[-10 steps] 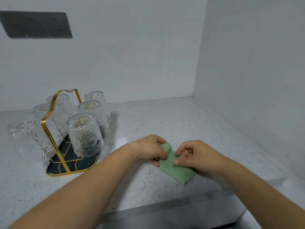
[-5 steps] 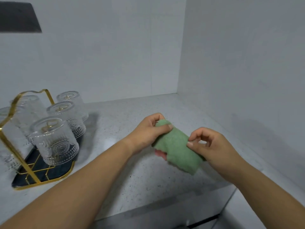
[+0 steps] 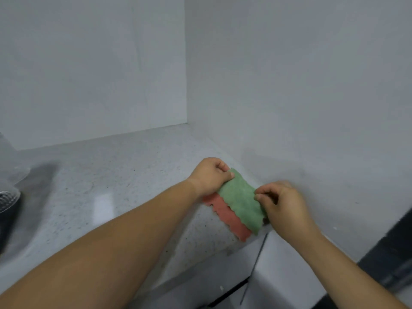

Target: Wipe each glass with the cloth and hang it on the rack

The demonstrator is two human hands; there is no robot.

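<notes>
Camera swings right vs 1 s ago: rack (image 3: 6, 228) with its six upturned glasses sat mid-left then, now it's almost out of frame, only a dark strip of what looks like its base showing at the left edge. Two blurred slivers of glassware remain there: upper glass (image 3: 10, 167) just a clear smear, lower glass (image 3: 7, 199) showing a ribbed pattern, right above the dark strip. Can't tell from this view how either one sits or whether anything is in it. Cloth (image 3: 242, 197) changes too: it lay folded on the desk (image 3: 116, 184) then, now it's lifted and stretched out between both hands, green face up, a coral-red layer showing along its scalloped lower-left edge. Left hand (image 3: 210, 176) grips the far corner, thumb pressed on the green face, fingers curled under. Right hand (image 3: 283, 205) pinches the near-right edge between thumb and forefinger, other fingers curled in. Cloth is over the front-right part of the desk, close to the right wall (image 3: 312, 97), well apart from the glasses. Can't tell whether its lowest corner touches the desk. Desk is pale speckled stone running to the back wall (image 3: 89, 74), glare patch just left of the left forearm.
</notes>
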